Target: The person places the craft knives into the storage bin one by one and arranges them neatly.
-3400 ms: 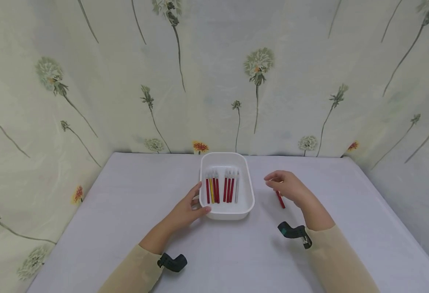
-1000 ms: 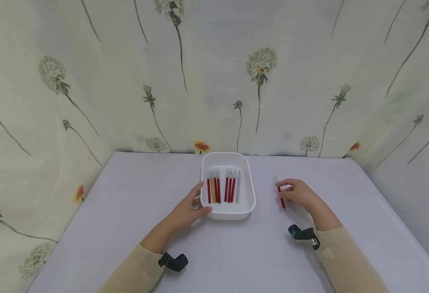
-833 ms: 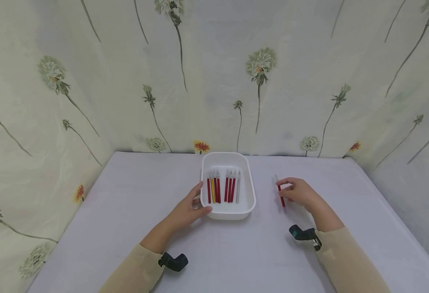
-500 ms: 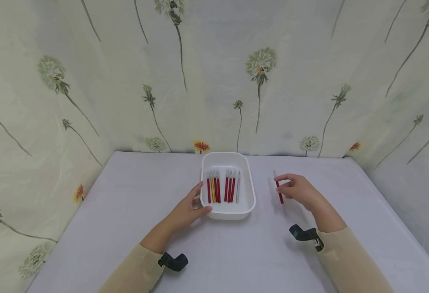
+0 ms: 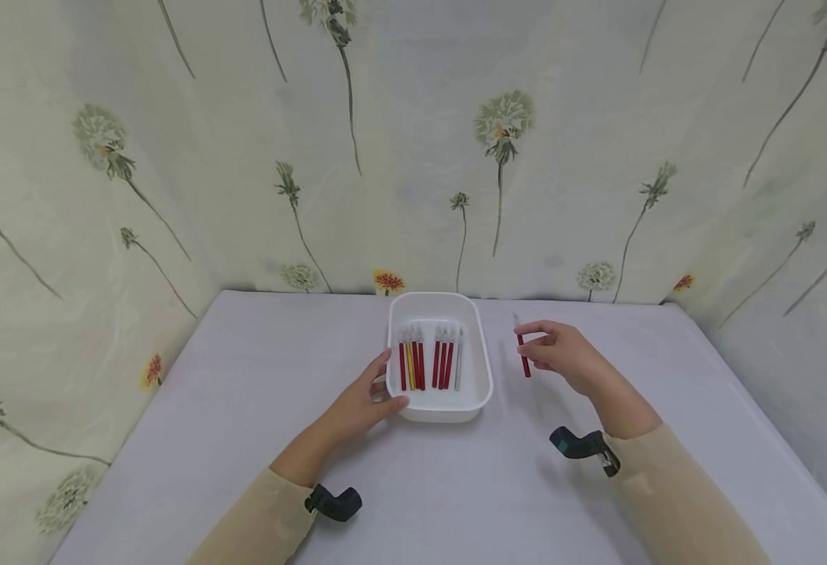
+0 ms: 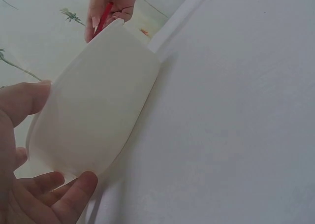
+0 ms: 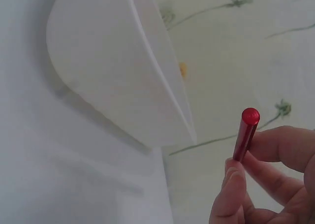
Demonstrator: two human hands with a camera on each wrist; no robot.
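In the head view, my left hand (image 5: 364,402) holds the left side of a white plastic tub (image 5: 442,413), its thumb at the near left corner. The left wrist view shows that hand's fingers (image 6: 78,197) around the tub's end. Right of the tub, my right hand (image 5: 562,355) pinches a slim red pen-shaped tool (image 5: 524,359) above the table, its clear tip pointing away. Its round, shiny red butt end shows in the right wrist view, between thumb and fingers. Inside the tub, two rows of similar tools lie side by side: red ones (image 5: 420,366), a yellow one (image 5: 409,366) and a silver one (image 5: 458,366).
A white cloth (image 5: 449,486) covers the table. Behind and at both sides hangs a pale curtain (image 5: 413,157) printed with dandelions. Each sleeve carries a dark wrist camera, one on the left cuff (image 5: 333,504) and one on the right (image 5: 579,445).
My right hand first came down to the red tool on the table and took hold of it. It has since lifted it up and leftward, closer to the tub. My left hand stays put.
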